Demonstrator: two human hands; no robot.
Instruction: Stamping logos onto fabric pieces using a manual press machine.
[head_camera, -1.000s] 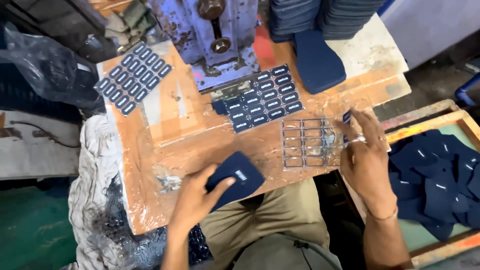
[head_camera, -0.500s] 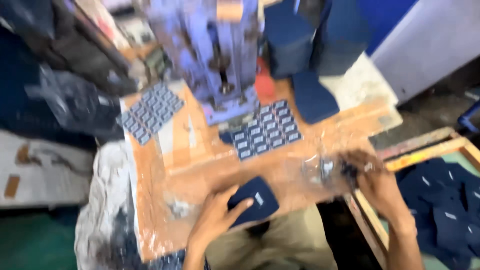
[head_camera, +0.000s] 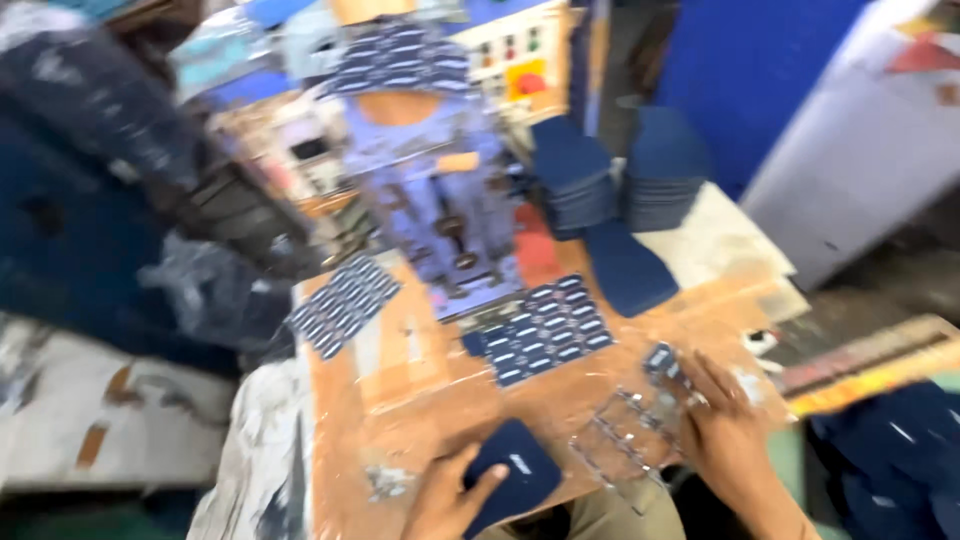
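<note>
Both hands sit lower in view now; left hand (head_camera: 445, 500) keeps navy piece (head_camera: 512, 474).

A blue press machine (head_camera: 440, 215) stands at the far side of the brown table (head_camera: 420, 390). Stacks of dark blue fabric pieces (head_camera: 620, 180) sit to its right, and a sheet of dark labels (head_camera: 343, 303) lies left.

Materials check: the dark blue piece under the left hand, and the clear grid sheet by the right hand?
Dark blue piece: looks like matte fabric, a soft rounded flap with a small pale label, held by the left hand. Blur leaves the weave unclear.
Clear grid sheet: seems thin, glossy transparent plastic with rectangular cut-outs; the brown tabletop shows through it. The right hand rests at its edge.
</note>
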